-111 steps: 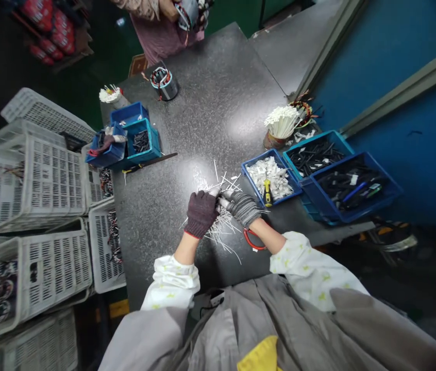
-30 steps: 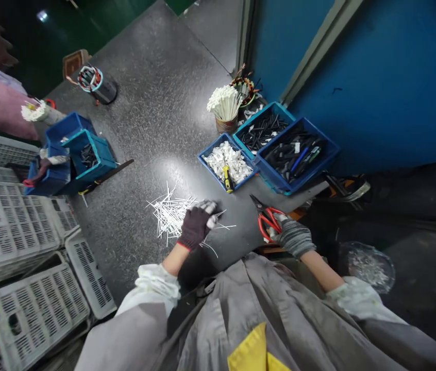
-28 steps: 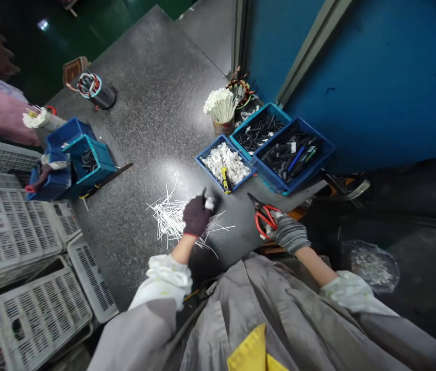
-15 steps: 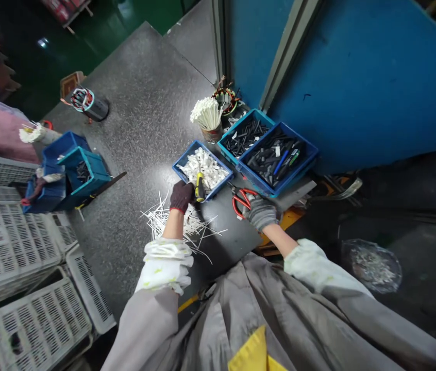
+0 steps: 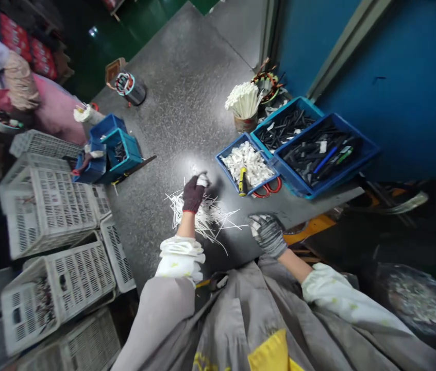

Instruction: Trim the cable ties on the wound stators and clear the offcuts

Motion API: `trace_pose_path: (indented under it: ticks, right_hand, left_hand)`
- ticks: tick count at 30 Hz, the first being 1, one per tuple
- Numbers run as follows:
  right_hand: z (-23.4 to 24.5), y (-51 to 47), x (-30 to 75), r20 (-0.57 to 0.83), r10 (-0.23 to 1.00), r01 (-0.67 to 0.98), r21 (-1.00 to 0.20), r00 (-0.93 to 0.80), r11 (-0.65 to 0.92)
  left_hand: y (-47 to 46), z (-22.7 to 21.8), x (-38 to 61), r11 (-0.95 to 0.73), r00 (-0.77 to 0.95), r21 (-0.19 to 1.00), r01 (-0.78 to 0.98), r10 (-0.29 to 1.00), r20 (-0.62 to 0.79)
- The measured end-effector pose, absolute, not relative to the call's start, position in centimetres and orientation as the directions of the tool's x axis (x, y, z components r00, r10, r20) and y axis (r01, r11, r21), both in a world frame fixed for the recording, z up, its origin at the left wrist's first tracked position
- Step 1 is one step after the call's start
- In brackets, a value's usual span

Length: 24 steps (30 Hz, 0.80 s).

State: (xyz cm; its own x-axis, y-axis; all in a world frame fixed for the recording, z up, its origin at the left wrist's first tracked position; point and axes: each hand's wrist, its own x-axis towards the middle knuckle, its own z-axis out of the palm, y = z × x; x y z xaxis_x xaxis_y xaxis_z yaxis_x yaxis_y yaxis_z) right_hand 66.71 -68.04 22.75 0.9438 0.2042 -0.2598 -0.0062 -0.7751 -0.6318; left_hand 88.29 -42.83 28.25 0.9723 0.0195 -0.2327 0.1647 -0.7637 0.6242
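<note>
My left hand [image 5: 193,194], in a dark maroon glove, is over the far edge of a loose pile of thin white strips [image 5: 208,219] on the dark speckled table [image 5: 187,103]. Its fingers are closed on a small white bundle [image 5: 203,180]. My right hand [image 5: 267,234], in a grey glove, hovers near the table's front edge with its fingers loosely apart and nothing in it. Red-handled scissors [image 5: 267,189] lie at the front of a blue bin of white pieces [image 5: 229,150], beside a yellow-handled screwdriver [image 5: 242,181].
Two blue bins of black tubes [image 5: 361,154] stand to the right, against a blue wall. A cup of white sticks [image 5: 243,102] is behind them. Teal and blue bins [image 5: 119,149] and white crates [image 5: 55,203] are on the left. A motor stator [image 5: 129,86] and another person [image 5: 28,98] are far left.
My right hand has let go of the red scissors, which now lie in the bin, and drawn back. My left hand went to the bin and came back over the strips holding white pieces.
</note>
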Motion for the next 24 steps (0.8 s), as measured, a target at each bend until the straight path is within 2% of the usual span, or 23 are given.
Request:
trace_pose_path:
  ticks: [3, 5, 8, 10, 12, 14, 15, 18, 21, 24]
  right_hand:
    - [21.5, -64.8, 66.6, -0.146, 0.174, 0.032, -0.672, 0.974, -0.74]
    - [20.3, -62.6, 67.7, -0.093, 0.1, 0.013, -0.669, 0.991, -0.743]
    - [18.5, -59.5, 70.3, -0.015, 0.015, 0.001, -0.661, 1.0, -0.75]
    - [17.6, -57.8, 72.1, 0.028, 0.0, 0.018, -0.659, 1.0, -0.752]
    - [17.1, -56.5, 73.4, 0.051, 0.042, 0.066, -0.656, 0.998, -0.752]
    - [17.0, -56.2, 73.7, 0.07, 0.135, 0.147, -0.653, 0.988, -0.743]
    - [17.0, -56.5, 73.4, 0.082, 0.175, 0.186, -0.647, 0.981, -0.739]
    - [17.2, -59.3, 70.1, 0.145, 0.179, 0.231, -0.594, 0.973, -0.771]
    - [17.2, -63.0, 64.8, 0.194, 0.138, 0.218, -0.498, 0.971, -0.839]
    - [17.1, -64.4, 60.7, 0.159, 0.208, 0.258, -0.425, 0.965, -0.868]
  left_hand:
    - [-34.5, 29.3, 87.9, -0.85, 0.988, 0.505, 0.149, 0.105, -0.115]
    - [-30.5, 29.0, 88.0, -0.899, 0.985, 0.41, 0.152, 0.103, -0.139]
    - [-28.5, 26.5, 87.4, -0.93, 0.978, 0.352, 0.108, 0.036, -0.204]
    - [-29.3, 24.2, 86.0, -0.942, 0.975, 0.334, -0.009, -0.083, -0.208]
    - [-30.5, 22.4, 83.8, -0.918, 0.942, 0.34, -0.204, -0.279, -0.188]
    - [-30.8, 21.7, 81.3, -0.835, 0.883, 0.408, -0.369, -0.452, -0.126]
    - [-30.2, 21.7, 80.1, -0.787, 0.863, 0.459, -0.413, -0.499, -0.078]
    - [-25.7, 23.1, 76.8, -0.732, 0.881, 0.536, -0.422, -0.471, 0.049]
    - [-19.4, 24.5, 74.6, -0.828, 0.909, 0.409, -0.384, -0.416, 0.01]
    - [-16.1, 24.3, 73.2, -0.864, 0.869, 0.268, -0.427, -0.474, -0.143]
